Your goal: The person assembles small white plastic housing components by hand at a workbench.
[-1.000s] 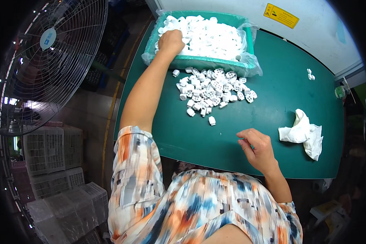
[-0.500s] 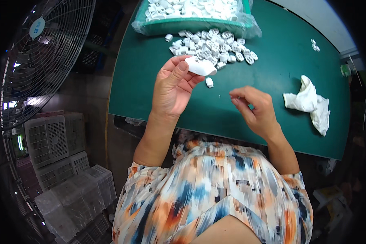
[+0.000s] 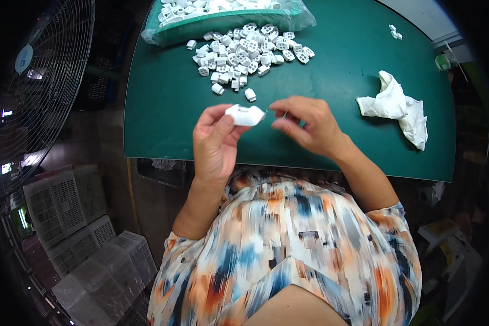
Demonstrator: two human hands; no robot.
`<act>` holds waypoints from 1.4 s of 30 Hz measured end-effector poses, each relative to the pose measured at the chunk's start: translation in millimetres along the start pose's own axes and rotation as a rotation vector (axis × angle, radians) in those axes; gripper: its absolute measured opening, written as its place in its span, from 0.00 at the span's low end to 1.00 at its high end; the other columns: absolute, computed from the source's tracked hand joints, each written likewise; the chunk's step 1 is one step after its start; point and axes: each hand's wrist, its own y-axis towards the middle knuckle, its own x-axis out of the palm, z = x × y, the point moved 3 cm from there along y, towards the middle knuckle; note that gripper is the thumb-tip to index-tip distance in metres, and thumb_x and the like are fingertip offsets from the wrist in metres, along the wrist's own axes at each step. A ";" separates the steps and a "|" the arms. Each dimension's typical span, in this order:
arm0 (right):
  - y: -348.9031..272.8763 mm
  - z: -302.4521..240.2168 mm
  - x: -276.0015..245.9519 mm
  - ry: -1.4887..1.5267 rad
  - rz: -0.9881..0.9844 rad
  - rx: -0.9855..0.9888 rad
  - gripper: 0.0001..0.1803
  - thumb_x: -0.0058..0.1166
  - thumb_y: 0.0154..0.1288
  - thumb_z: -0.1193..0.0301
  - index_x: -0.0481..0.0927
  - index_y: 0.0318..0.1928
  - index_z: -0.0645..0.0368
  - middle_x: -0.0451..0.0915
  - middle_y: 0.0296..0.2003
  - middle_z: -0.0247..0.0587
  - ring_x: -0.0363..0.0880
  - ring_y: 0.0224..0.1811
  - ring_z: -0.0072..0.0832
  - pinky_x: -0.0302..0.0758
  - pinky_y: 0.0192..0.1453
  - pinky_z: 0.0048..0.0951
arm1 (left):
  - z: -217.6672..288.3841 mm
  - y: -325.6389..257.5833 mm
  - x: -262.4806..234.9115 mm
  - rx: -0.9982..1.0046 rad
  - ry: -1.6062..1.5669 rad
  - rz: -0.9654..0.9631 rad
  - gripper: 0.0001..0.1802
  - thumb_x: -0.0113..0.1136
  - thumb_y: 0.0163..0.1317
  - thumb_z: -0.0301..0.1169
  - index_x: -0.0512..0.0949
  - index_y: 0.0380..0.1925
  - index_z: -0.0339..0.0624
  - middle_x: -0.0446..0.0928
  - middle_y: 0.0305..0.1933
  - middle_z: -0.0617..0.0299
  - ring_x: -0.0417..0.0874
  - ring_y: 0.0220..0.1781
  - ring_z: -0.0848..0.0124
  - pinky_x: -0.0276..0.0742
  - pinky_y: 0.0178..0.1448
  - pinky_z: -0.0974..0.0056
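Observation:
My left hand [image 3: 216, 142] is closed on a white hollow plastic piece [image 3: 244, 115], pinched between thumb and fingers above the table's near part. The piece lies roughly level, its pointed end toward the right. Just beyond that end is my right hand [image 3: 309, 125], palm down with its fingers bent. A gap shows between its thumb and forefinger, and I see nothing held there. Farther out lies a loose pile of small white plastic parts [image 3: 239, 54], several with square holes in their ends. One white part [image 3: 250, 95] sits apart from the pile, nearer my hands.
A green tray [image 3: 217, 22] lined with clear plastic holds more white pieces at the table's far side. White gloves or cloth [image 3: 391, 103] lie on the green table [image 3: 331, 70] to the right. A large fan [image 3: 49, 87] and stacked crates [image 3: 65, 206] stand at left.
My left hand has brought the white piece nearer and turned it more level. My right hand has come left to the piece's end, its thumb and forefinger parting. The whole view has shifted.

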 end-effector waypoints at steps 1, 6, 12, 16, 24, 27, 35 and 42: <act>3.6 25.9 0.7 -0.009 0.002 0.007 0.10 0.62 0.55 0.74 0.80 0.38 0.61 0.81 0.29 0.43 0.79 0.27 0.35 0.74 0.30 0.32 | -2.8 1.7 -11.1 -0.007 -0.007 -0.006 0.14 0.59 0.63 0.29 0.71 0.46 0.35 0.78 0.45 0.52 0.82 0.46 0.64 0.81 0.51 0.60; 56.4 87.7 -4.4 -0.405 0.158 0.060 0.06 0.58 0.54 0.76 0.79 0.35 0.58 0.77 0.30 0.44 0.79 0.33 0.43 0.75 0.35 0.42 | 0.5 12.7 -32.7 0.011 -0.043 0.139 0.13 0.58 0.64 0.28 0.71 0.46 0.36 0.79 0.45 0.53 0.82 0.45 0.64 0.81 0.51 0.61; 78.0 75.1 15.5 -0.612 0.047 -0.115 0.04 0.51 0.51 0.80 0.74 0.28 0.59 0.72 0.30 0.49 0.74 0.32 0.46 0.70 0.32 0.41 | 22.0 9.7 -24.8 0.163 -0.046 0.188 0.09 0.56 0.63 0.26 0.71 0.42 0.39 0.77 0.45 0.52 0.82 0.44 0.62 0.82 0.48 0.59; 65.9 79.6 17.5 -0.648 0.015 -0.169 0.07 0.52 0.50 0.81 0.75 0.32 0.62 0.73 0.33 0.52 0.74 0.33 0.48 0.72 0.35 0.41 | -8.1 24.1 -39.2 0.054 -0.150 0.178 0.08 0.55 0.63 0.22 0.72 0.43 0.36 0.78 0.43 0.55 0.82 0.45 0.63 0.83 0.47 0.60; 44.5 32.6 -12.0 -0.168 0.102 0.065 0.11 0.54 0.51 0.86 0.75 0.36 0.63 0.74 0.34 0.45 0.75 0.34 0.36 0.72 0.35 0.32 | 9.4 11.8 -2.7 0.130 -0.131 0.067 0.09 0.59 0.63 0.26 0.74 0.42 0.38 0.78 0.43 0.59 0.81 0.45 0.70 0.80 0.48 0.67; 39.1 2.3 -11.1 -0.104 0.134 -0.040 0.11 0.55 0.53 0.86 0.76 0.38 0.63 0.73 0.33 0.42 0.73 0.33 0.30 0.71 0.33 0.26 | 9.8 10.9 13.5 0.115 -0.176 -0.012 0.10 0.59 0.63 0.28 0.73 0.43 0.39 0.78 0.43 0.60 0.81 0.45 0.70 0.78 0.51 0.66; 32.8 -29.8 -9.5 -0.148 0.285 -0.304 0.15 0.54 0.49 0.88 0.76 0.40 0.63 0.77 0.35 0.47 0.76 0.36 0.38 0.74 0.38 0.32 | -9.0 19.9 31.4 0.077 -0.381 -0.099 0.11 0.55 0.65 0.29 0.72 0.47 0.43 0.78 0.46 0.59 0.80 0.50 0.65 0.78 0.56 0.56; 41.1 -34.9 -11.2 0.111 0.493 -0.513 0.21 0.61 0.43 0.89 0.73 0.39 0.59 0.77 0.35 0.44 0.77 0.35 0.37 0.75 0.40 0.33 | 17.0 8.3 48.7 -0.015 -0.499 -0.206 0.16 0.56 0.65 0.40 0.73 0.49 0.46 0.76 0.51 0.56 0.78 0.56 0.57 0.72 0.64 0.53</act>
